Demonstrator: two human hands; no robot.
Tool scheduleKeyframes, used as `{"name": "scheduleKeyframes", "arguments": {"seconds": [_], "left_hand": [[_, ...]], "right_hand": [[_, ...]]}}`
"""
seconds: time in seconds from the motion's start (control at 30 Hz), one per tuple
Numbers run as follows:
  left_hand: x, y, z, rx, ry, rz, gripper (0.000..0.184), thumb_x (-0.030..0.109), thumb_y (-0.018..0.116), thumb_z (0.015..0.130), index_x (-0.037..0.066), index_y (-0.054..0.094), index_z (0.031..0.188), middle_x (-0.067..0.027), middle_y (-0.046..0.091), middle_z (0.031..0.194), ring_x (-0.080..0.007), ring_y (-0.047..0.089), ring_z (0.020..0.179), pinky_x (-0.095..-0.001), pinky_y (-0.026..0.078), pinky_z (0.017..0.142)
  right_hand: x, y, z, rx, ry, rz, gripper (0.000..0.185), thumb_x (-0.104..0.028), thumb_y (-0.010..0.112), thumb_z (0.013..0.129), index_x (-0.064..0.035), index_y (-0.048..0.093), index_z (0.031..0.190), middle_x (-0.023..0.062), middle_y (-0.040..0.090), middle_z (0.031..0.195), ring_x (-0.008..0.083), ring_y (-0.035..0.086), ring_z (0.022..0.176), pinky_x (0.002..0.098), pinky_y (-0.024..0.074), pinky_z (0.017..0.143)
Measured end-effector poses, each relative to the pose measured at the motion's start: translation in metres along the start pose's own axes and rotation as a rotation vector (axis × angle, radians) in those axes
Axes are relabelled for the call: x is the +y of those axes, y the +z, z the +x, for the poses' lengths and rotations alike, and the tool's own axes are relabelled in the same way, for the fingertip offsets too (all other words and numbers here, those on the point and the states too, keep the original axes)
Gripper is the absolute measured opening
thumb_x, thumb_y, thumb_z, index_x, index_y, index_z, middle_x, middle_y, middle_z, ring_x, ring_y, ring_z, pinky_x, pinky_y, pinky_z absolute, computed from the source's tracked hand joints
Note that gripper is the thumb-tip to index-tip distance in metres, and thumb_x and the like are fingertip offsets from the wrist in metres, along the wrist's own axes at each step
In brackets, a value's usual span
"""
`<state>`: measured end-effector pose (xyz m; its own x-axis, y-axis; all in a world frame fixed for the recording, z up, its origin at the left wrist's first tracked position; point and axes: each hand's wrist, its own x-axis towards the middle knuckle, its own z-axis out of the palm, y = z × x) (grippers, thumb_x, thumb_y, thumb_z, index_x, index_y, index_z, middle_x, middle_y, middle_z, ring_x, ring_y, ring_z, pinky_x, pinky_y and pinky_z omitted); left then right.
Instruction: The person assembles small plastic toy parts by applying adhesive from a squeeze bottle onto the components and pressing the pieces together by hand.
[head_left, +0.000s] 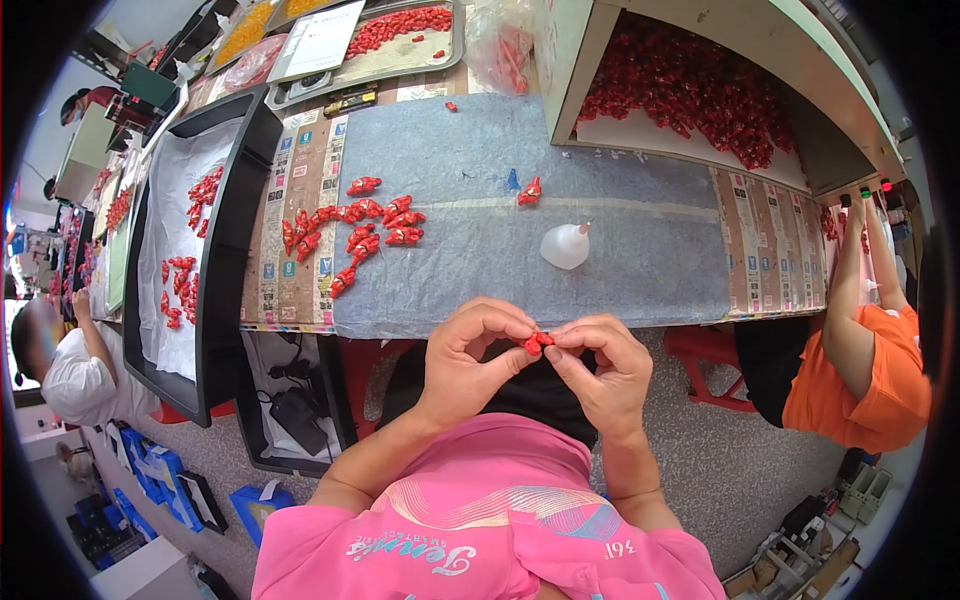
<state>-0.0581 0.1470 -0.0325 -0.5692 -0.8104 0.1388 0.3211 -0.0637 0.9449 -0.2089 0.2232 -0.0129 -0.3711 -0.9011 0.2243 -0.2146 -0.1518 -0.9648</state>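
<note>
Between the fingertips of both hands is a small red piece (538,343), held just in front of the table's near edge. My left hand (482,358) pinches its left side, and my right hand (598,367) pinches its right side. On the blue-grey table mat (460,270) beyond them stands a white squeeze bottle (566,246). A single red piece (530,191) lies behind the bottle. Farther left, several red pieces (362,240) are spread in a loose cluster.
A black tray (236,230) with red pieces on white lining stands at the left. At the back are a metal tray (458,40) and a large bin (570,75) of red pieces. People sit at both sides, one in an orange shirt (860,385).
</note>
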Motion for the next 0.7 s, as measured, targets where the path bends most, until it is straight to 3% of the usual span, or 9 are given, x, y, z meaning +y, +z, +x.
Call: {"name": "scheduleKeyframes", "arguments": {"seconds": [0.3,0.37,0.7], "left_hand": [[-0.0017,-0.0026,-0.0019,0.021,0.121,0.251,0.021,-0.012,0.071,0.073,0.0,0.064,0.089,-0.013,0.061,0.097,-0.0184,0.063,0.088,-0.0285,0.053,0.078],[0.0012,-0.0016,-0.0022,0.022,0.184,0.44,0.021,-0.01,0.073,0.071,0.001,0.066,0.088,-0.0119,0.063,0.094,-0.0186,0.064,0.086,-0.0279,0.053,0.075],[0.0029,0.0026,0.0006,0.058,0.254,0.436,0.02,-0.009,0.075,0.067,0.002,0.068,0.082,-0.01,0.066,0.088,-0.0206,0.066,0.083,-0.0286,0.054,0.072]], "right_hand": [[-0.0051,-0.0033,0.0008,-0.023,-0.116,-0.14,0.02,0.005,0.075,0.07,-0.0029,0.066,0.086,0.0082,0.068,0.085,0.0159,0.064,0.073,0.0249,0.0512,0.061],[-0.0062,-0.0041,0.0014,-0.029,-0.131,-0.157,0.02,0.005,0.075,0.07,-0.0028,0.066,0.086,0.0086,0.068,0.085,0.0166,0.064,0.072,0.025,0.0512,0.061],[-0.0056,-0.0056,0.0062,-0.044,-0.262,-0.205,0.019,0.006,0.074,0.065,-0.0027,0.066,0.08,0.0079,0.068,0.079,0.0214,0.065,0.072,0.0301,0.0506,0.065]]}}
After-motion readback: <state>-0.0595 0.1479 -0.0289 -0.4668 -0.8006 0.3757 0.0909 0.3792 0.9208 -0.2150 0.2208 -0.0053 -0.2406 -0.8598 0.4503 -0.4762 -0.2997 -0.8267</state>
